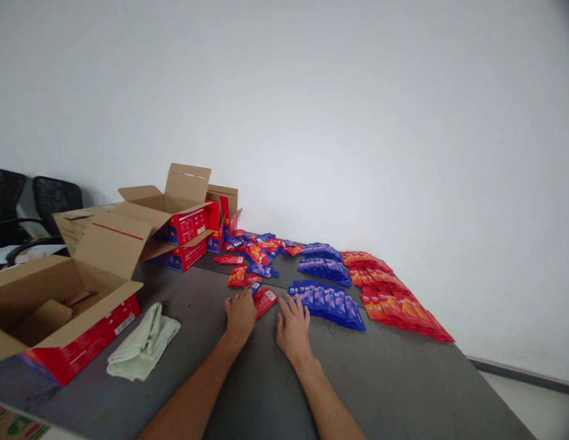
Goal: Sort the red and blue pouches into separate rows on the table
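My left hand (241, 316) is closed, its fingers gripping a small blue pouch (255, 287) whose lower part they hide. A red pouch (266, 302) lies flat on the table just right of those fingers. My right hand (294, 329) is open, fingers stretched forward and apart, with the tips at the left end of the front row of overlapping blue pouches (332, 304). Beyond my left hand lie a loose orange-red pouch (237, 277) and another blue pouch (262, 269).
A mixed pile of pouches (261, 247) lies near the wall. Red pouch rows (403, 311) stand at right, behind them more blue rows (323, 269). Open cartons (96, 330) and stacked red boxes (187, 229) fill the left. A folded cloth (144, 342) lies on the grey table (380, 385).
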A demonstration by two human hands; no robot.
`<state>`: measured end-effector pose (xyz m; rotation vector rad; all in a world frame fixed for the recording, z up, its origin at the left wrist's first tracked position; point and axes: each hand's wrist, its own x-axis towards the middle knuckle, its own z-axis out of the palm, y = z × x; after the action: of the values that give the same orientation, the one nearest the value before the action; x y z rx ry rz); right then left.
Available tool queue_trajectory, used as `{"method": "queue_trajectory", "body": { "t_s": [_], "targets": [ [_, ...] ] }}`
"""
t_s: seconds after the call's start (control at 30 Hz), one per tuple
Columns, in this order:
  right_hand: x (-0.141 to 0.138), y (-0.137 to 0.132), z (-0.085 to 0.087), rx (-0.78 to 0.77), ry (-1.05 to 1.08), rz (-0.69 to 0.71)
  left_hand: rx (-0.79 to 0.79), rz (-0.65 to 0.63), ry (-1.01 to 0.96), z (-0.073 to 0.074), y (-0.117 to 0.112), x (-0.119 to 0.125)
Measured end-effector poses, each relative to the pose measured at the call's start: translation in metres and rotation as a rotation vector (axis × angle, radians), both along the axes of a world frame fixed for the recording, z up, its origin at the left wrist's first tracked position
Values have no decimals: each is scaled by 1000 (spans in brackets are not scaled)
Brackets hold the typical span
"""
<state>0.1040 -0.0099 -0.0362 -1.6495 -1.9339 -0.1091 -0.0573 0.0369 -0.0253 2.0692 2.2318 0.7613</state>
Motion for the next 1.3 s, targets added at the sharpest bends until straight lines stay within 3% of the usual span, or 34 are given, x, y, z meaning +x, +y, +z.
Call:
{"method": "queue_trajectory", "body": {
  "t_s": [0.33,0.53,0.7,0.87,1.03,1.1,1.2,1.3],
  "targets": [
    [6,7,-3,109,149,55,94,-121,-21,21,-10,5],
    [6,4,4,105,352,144,118,-249,-38,18,-13,17],
    [11,6,3,8,577,56,279,-330,-94,13,-15,24],
    [20,8,5,-48,803,-38,386,-173,-302,7,-9,23],
    [22,4,7,-90,1021,-26,308,-43,-573,3,0,19],
    [20,1,7,-100,1105,-13,196,-72,-758,1,0,23],
    [16,-3,8,-137,1184,28,9,-243,-1058,-3,-3,34],
    [12,-6,12,-248,1162,72,-41,-344,-1287,-5,-6,41]
  ]
}}
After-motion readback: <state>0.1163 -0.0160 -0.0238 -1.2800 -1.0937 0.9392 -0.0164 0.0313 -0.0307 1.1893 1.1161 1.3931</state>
